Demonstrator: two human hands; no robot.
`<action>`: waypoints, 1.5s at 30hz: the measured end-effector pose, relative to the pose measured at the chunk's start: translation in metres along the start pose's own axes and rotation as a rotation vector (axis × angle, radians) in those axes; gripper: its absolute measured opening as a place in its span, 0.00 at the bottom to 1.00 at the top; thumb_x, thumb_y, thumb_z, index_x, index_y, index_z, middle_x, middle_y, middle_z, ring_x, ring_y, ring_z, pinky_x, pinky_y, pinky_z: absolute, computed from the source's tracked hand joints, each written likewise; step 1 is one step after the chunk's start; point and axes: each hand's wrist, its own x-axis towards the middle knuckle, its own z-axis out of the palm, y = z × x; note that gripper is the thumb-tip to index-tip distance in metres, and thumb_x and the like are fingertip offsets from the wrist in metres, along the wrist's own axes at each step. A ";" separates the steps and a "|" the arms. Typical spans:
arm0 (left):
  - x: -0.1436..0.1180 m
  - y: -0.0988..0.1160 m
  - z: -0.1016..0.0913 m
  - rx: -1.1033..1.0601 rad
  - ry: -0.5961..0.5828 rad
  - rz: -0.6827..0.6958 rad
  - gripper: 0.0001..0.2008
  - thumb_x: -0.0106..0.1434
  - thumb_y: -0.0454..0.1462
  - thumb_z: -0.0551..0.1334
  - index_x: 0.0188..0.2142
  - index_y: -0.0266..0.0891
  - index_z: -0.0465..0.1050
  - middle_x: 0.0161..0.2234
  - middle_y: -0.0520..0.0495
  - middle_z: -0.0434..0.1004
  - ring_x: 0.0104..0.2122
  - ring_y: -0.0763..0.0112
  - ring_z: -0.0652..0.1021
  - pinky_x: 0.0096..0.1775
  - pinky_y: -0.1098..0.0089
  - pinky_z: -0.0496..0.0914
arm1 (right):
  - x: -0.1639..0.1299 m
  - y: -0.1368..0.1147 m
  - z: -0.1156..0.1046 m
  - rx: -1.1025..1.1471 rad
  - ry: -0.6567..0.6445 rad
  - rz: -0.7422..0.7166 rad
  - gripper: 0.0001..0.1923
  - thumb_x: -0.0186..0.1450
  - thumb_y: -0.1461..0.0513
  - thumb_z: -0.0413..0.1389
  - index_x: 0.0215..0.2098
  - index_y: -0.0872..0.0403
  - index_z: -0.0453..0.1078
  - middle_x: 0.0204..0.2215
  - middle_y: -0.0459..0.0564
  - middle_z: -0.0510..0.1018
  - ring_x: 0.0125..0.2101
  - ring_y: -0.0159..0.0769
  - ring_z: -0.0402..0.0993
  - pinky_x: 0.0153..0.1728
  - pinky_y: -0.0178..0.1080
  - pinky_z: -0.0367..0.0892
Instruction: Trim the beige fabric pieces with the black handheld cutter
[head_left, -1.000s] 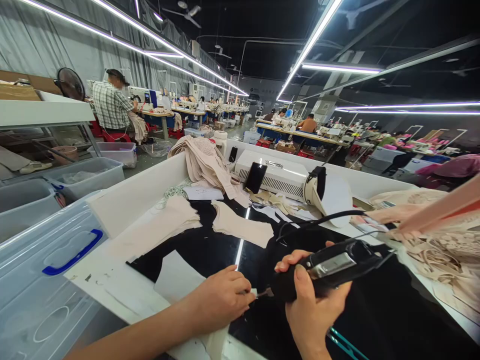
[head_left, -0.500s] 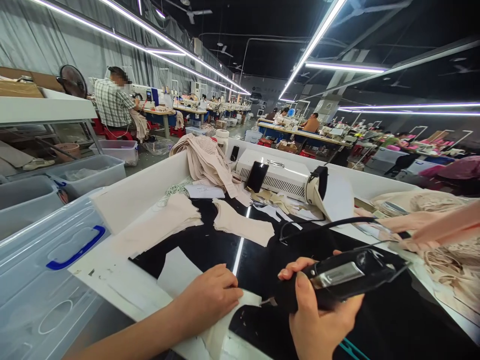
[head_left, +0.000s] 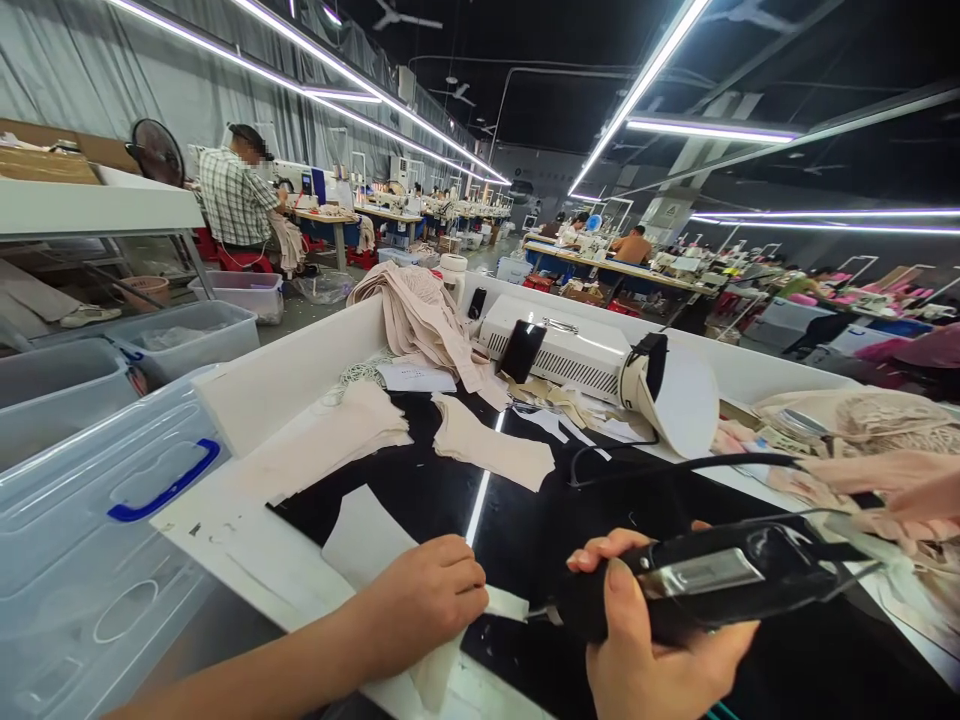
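My left hand [head_left: 427, 605] lies closed over a pale fabric piece [head_left: 504, 603], whose narrow end sticks out past the fingertips; another part hangs below the hand. My right hand [head_left: 652, 650] is wrapped around a black corded hand tool [head_left: 720, 580] with a shiny metal plate on its side. Its thin metal tip [head_left: 541, 613] points left and is right at the fabric's end; whether they touch I cannot tell. A white sheet-like piece [head_left: 364, 535] lies beyond my left wrist on the black tabletop [head_left: 600, 510].
Stacks of cut beige fabric [head_left: 491, 445] lie ahead. A white vented machine [head_left: 559, 345] and a phone [head_left: 523, 348] stand behind scraps. What looks like another person's hand [head_left: 892, 490] is at the right, by a fabric heap. Clear bins [head_left: 112, 560] flank the left.
The view has shifted slightly. My right hand and the tool are a little farther right, the tip still by the fabric. My left hand keeps its hold. The hand at the right has dropped lower.
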 end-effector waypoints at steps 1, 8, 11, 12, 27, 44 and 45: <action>0.001 0.001 -0.001 0.021 -0.010 0.008 0.11 0.69 0.22 0.58 0.32 0.36 0.68 0.31 0.50 0.71 0.33 0.69 0.71 0.43 0.69 0.73 | 0.000 0.000 0.000 -0.003 0.006 0.006 0.35 0.61 0.64 0.69 0.61 0.42 0.61 0.31 0.37 0.80 0.25 0.30 0.77 0.33 0.38 0.78; 0.002 0.009 -0.002 0.069 -0.022 -0.007 0.11 0.70 0.22 0.56 0.34 0.37 0.68 0.30 0.51 0.69 0.31 0.70 0.72 0.44 0.68 0.72 | -0.001 -0.002 0.002 -0.011 0.015 -0.022 0.35 0.60 0.65 0.69 0.61 0.43 0.62 0.31 0.37 0.80 0.26 0.30 0.77 0.33 0.38 0.77; 0.000 0.010 -0.001 0.077 0.007 -0.026 0.10 0.72 0.24 0.56 0.37 0.37 0.69 0.32 0.51 0.70 0.34 0.70 0.74 0.48 0.66 0.72 | 0.000 -0.002 0.003 -0.018 0.013 -0.034 0.35 0.61 0.65 0.69 0.61 0.43 0.62 0.30 0.37 0.80 0.25 0.30 0.77 0.33 0.38 0.77; 0.000 0.011 0.000 0.081 0.011 -0.028 0.09 0.72 0.24 0.56 0.37 0.37 0.69 0.32 0.51 0.71 0.34 0.70 0.74 0.49 0.66 0.72 | 0.000 -0.002 0.003 -0.022 0.014 -0.038 0.34 0.60 0.65 0.69 0.61 0.44 0.62 0.30 0.37 0.80 0.25 0.30 0.77 0.33 0.38 0.77; -0.003 0.013 0.005 0.094 0.088 -0.041 0.11 0.74 0.26 0.53 0.38 0.37 0.71 0.31 0.52 0.71 0.32 0.70 0.73 0.52 0.63 0.72 | 0.005 -0.003 0.013 0.025 0.055 0.025 0.37 0.59 0.65 0.68 0.63 0.41 0.61 0.29 0.37 0.79 0.25 0.31 0.75 0.30 0.41 0.77; -0.004 0.014 0.005 0.081 0.075 -0.053 0.08 0.74 0.28 0.56 0.39 0.38 0.71 0.31 0.51 0.72 0.34 0.69 0.74 0.54 0.62 0.72 | 0.004 0.001 0.022 0.045 0.013 0.064 0.36 0.61 0.64 0.67 0.63 0.42 0.59 0.29 0.37 0.78 0.25 0.31 0.75 0.30 0.41 0.77; -0.004 0.014 0.005 0.081 0.079 -0.055 0.08 0.74 0.28 0.56 0.38 0.38 0.71 0.31 0.51 0.71 0.33 0.70 0.74 0.54 0.62 0.72 | 0.005 0.000 0.020 0.046 0.028 0.054 0.36 0.60 0.64 0.67 0.63 0.42 0.59 0.29 0.37 0.77 0.24 0.31 0.74 0.29 0.41 0.77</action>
